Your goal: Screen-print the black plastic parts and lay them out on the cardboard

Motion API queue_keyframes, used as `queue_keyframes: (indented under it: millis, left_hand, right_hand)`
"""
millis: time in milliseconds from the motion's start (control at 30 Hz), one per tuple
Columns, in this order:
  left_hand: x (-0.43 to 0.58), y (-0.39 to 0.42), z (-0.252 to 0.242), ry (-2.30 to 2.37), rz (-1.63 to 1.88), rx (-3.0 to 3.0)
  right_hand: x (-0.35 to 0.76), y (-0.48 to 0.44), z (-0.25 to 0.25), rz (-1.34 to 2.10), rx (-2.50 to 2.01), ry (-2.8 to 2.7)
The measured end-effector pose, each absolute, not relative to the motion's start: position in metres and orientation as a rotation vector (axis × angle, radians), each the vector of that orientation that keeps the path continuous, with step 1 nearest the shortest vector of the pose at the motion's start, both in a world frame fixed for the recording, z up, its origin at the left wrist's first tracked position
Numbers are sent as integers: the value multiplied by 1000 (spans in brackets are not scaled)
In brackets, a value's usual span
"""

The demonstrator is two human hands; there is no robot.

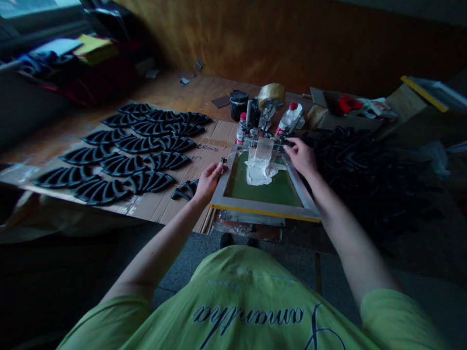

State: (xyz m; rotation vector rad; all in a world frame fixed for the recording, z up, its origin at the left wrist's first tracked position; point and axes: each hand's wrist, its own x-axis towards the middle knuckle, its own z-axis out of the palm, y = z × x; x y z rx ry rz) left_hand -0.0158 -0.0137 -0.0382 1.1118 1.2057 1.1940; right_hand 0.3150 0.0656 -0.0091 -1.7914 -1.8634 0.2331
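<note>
A screen printing frame [266, 211] with green mesh lies in front of me, its near edge yellow. White ink [258, 173] is heaped on the mesh under a pale squeegee [263, 149]. At the frame's left side, my left hand [210, 180] is closed, with a small dark metal piece [224, 160], perhaps a screw or knob, at its fingertips. My right hand [302, 155] reaches over the frame's far right corner, its fingers closed at the metal hinge clamp [280, 141]; the exact part between them is too small to make out.
Rows of black curved ribbed parts [104, 187] lie on cardboard [207, 146] at left, with a dark heap of them [357, 170] at right. Behind the frame stand bottles [287, 118], a black tub [239, 103] and a tape roll [271, 94]. An open box [330, 116] sits back right.
</note>
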Motion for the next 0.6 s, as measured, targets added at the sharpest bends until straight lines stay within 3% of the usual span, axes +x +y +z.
queue_keyframes:
  millis: [133,300,400,533,600]
  left_hand:
    - [1,20,10,1104,1364,1154]
    - [15,52,41,1087,1364,1116]
    - [24,30,15,1148,1323,1001]
    - [48,-42,-49,1167,689,824]
    - [58,-72,-73,1141,641,710]
  right_hand:
    - [347,42,-44,357,-2008,-1730]
    - [294,-8,-103,392,-1909,-2212]
    - [264,-22,-111,360,-1963,-2345]
    - [228,-40,-101,381,-2040,-2174]
    - [207,-54,-96,352,-1852,-2221]
